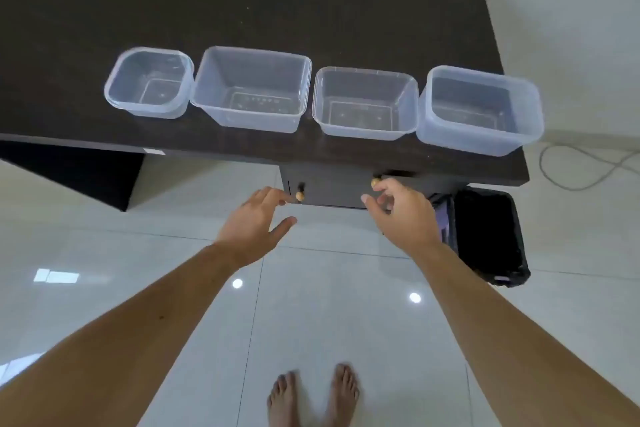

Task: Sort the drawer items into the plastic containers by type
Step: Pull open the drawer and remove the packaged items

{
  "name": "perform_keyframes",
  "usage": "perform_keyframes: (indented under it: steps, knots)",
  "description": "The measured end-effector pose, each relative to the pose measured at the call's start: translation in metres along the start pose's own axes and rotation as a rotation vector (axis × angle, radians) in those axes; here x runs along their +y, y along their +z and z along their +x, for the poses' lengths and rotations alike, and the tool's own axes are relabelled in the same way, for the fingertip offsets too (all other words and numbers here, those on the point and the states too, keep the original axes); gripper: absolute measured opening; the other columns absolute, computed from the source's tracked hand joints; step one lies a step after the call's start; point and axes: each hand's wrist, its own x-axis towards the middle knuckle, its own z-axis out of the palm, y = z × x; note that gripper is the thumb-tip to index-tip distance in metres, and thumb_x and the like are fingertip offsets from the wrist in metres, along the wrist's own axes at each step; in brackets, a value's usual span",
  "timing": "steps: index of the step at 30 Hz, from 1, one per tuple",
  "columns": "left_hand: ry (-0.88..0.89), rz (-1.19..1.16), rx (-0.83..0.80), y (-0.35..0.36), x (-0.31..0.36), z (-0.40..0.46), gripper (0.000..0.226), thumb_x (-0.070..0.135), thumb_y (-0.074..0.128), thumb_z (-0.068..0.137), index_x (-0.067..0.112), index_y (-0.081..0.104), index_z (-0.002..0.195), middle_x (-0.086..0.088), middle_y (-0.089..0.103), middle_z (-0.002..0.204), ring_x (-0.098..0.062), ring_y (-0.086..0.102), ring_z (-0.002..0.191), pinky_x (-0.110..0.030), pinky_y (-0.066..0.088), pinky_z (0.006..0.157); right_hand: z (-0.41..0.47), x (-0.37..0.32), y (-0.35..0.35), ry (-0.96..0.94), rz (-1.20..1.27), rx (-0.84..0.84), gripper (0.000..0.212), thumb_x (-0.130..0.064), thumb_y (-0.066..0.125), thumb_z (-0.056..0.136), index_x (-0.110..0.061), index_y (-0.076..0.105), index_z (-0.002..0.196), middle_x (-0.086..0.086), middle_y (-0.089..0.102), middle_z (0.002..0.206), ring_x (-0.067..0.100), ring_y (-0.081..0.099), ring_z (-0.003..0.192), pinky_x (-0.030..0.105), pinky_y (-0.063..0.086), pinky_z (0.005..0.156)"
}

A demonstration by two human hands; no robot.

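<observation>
Left hand (254,218): fingers apart, tips at the left knob (300,196).
Right hand (398,208): fingers loosely curled, holding nothing, beside the right knob (375,182).
Drawer (332,189): closed under the desk (242,10); contents hidden.
Containers (251,88): four in a row, empty.
Risk: uneven pulling may jam the drawer.

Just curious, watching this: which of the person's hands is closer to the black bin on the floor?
The right. The right hand reaches for the drawer's right knob, just left of the black bin. The left hand is at the left knob, farther from it.
</observation>
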Motion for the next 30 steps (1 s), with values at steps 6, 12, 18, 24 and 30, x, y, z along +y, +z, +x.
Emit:
perform_keyframes:
  steps: [6, 12, 18, 24, 30]
  knots:
    - [-0.089, -0.096, 0.083, 0.040, -0.026, 0.036, 0.058, 0.043, 0.065, 0.101, 0.017, 0.045, 0.149, -0.004, 0.058, 0.142, -0.022, 0.061, 0.124, -0.038, 0.052, 0.103, 0.025, 0.017, 0.045, 0.127, 0.121, 0.328, 0.041, -0.055, 0.067, 0.097, -0.014, 0.066, 0.096, -0.009, 0.065, 0.075, 0.021, 0.067, 0.073, 0.037, 0.056, 0.071]
    - [-0.184, -0.166, 0.191, 0.055, -0.037, 0.061, 0.055, 0.042, 0.061, 0.103, 0.016, 0.046, 0.150, -0.005, 0.058, 0.144, -0.024, 0.060, 0.126, -0.041, 0.052, 0.104, 0.035, 0.028, 0.064, 0.105, 0.178, 0.431, 0.042, -0.053, 0.069, 0.096, -0.011, 0.067, 0.090, -0.012, 0.058, 0.060, 0.018, 0.063, 0.061, 0.030, 0.050, 0.066]
    - [-0.182, -0.245, 0.214, 0.071, -0.041, 0.072, 0.050, 0.041, 0.062, 0.103, 0.016, 0.051, 0.145, -0.003, 0.061, 0.139, -0.026, 0.064, 0.122, -0.045, 0.056, 0.103, 0.036, 0.032, 0.073, -0.050, 0.179, 0.482, 0.036, -0.041, 0.067, 0.101, -0.016, 0.058, 0.075, -0.014, 0.043, 0.054, 0.015, 0.044, 0.048, 0.028, 0.045, 0.055]
    - [-0.260, -0.445, 0.363, 0.081, -0.044, 0.095, 0.032, 0.035, 0.066, 0.102, 0.007, 0.063, 0.118, -0.003, 0.075, 0.117, -0.020, 0.070, 0.110, -0.024, 0.056, 0.096, 0.034, 0.030, 0.074, -0.061, 0.234, 0.499, 0.036, -0.035, 0.068, 0.101, -0.024, 0.050, 0.073, -0.009, 0.041, 0.057, 0.013, 0.038, 0.053, 0.026, 0.040, 0.055]
    - [-0.199, -0.392, 0.357, 0.078, -0.046, 0.087, 0.025, 0.027, 0.069, 0.101, 0.005, 0.061, 0.109, 0.003, 0.070, 0.102, -0.015, 0.068, 0.097, -0.018, 0.052, 0.090, 0.023, 0.031, 0.074, -0.057, 0.223, 0.497, 0.041, -0.033, 0.069, 0.101, -0.015, 0.049, 0.070, -0.004, 0.044, 0.060, 0.017, 0.041, 0.056, 0.031, 0.042, 0.054]
